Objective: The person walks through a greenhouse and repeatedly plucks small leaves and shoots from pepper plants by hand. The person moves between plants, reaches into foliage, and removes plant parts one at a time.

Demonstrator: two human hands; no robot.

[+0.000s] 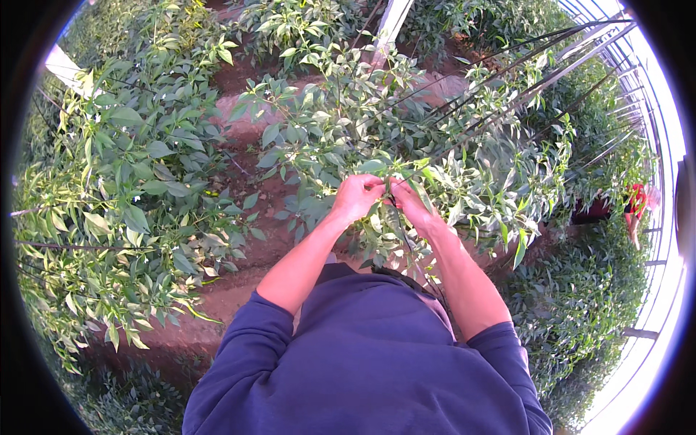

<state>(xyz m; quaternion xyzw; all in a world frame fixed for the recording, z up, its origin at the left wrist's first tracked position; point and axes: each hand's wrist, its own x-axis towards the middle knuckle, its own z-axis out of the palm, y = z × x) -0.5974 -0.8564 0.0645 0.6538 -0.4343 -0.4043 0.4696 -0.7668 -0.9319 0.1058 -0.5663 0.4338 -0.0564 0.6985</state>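
My left hand [359, 197] and my right hand [409, 201] meet in front of me at a leafy pepper plant [337, 128]. The fingertips of both hands are pinched close together around a thin green stem [388, 187]. A dark string [405, 239] runs down from just below my fingers toward my waist. Broad green leaves surround the hands, and some hang beneath the right one. Leaves and my own fingers partly hide the exact grip.
Dense pepper plants with small white flowers [136, 168] fill the left. Bare reddish soil [255, 217] lies between rows. Dark support strings [505, 62] slant across the upper right. A pale post [390, 27] stands ahead. A person in red [636, 201] is far right, near the greenhouse frame [655, 263].
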